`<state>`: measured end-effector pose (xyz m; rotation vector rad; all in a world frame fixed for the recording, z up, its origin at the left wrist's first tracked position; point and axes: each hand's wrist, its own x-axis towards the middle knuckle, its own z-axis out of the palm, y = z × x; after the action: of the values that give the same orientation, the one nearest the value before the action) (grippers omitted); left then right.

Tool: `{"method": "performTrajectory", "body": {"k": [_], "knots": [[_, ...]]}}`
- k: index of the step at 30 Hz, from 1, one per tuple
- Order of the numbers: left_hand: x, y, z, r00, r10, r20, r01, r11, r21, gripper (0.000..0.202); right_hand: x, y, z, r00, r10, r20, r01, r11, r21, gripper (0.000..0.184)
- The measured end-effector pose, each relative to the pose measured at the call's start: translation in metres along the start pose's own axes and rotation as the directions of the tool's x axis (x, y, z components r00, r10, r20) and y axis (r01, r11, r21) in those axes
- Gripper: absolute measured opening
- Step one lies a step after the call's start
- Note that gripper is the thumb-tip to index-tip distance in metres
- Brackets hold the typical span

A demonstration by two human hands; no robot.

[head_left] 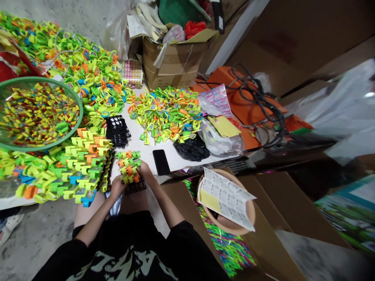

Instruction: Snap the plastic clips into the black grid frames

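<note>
A black plastic grid tray (136, 187), partly filled with rows of green, yellow and orange toy watches (128, 166), is held above my lap at the table edge. My left hand (117, 188) is closed on the tray's left side. At the right side, my right hand (144, 170) is closed on the edge beside the watches; its fingertips are partly hidden. Left of my hands stands a stack of trays full of toy watches (84, 164). Bare black grid trays (117, 132) are stacked behind it.
Loose toy watches (170, 113) are heaped on the white table (146, 154). A green basket (79, 117) holds small yellow and red pieces. A black phone (161, 162) lies near the edge, with a black bag (191, 149) beyond. Right are a bucket (250, 218) and cardboard box (178, 199).
</note>
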<state>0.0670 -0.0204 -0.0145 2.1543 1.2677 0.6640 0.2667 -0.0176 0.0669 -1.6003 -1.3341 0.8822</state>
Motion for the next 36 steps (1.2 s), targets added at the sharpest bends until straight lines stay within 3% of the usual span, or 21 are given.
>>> {"method": "performTrajectory", "body": {"k": [14,20,25,28,32,36], "knots": [[0.000,-0.005,0.005,1.000,-0.013,-0.021,0.013,1.000,0.004,0.015,0.011,-0.013,0.001,0.994,0.099,0.051,-0.082,0.962,-0.258,0.022],[-0.001,-0.007,0.007,1.000,0.009,-0.018,-0.009,1.000,-0.010,0.019,-0.001,0.001,0.003,0.997,-0.031,0.076,0.047,0.973,-0.226,0.023],[-0.002,-0.010,0.008,1.000,0.030,-0.010,-0.029,0.999,0.012,0.018,-0.012,0.009,0.006,0.993,-0.119,-0.017,0.113,0.973,-0.200,0.024],[-0.003,-0.010,0.009,0.999,0.033,-0.022,-0.032,0.999,0.007,0.018,-0.013,0.008,0.007,0.987,-0.161,0.008,0.160,0.974,-0.158,0.023],[-0.003,-0.010,0.010,1.000,0.017,-0.026,-0.016,1.000,0.019,0.018,-0.012,0.006,0.006,0.988,-0.146,0.039,0.151,0.968,-0.200,0.022],[-0.004,-0.009,0.010,0.999,0.009,-0.036,-0.008,1.000,0.020,0.020,-0.009,0.001,0.003,0.997,-0.055,0.048,0.068,0.940,-0.333,0.022]]}}
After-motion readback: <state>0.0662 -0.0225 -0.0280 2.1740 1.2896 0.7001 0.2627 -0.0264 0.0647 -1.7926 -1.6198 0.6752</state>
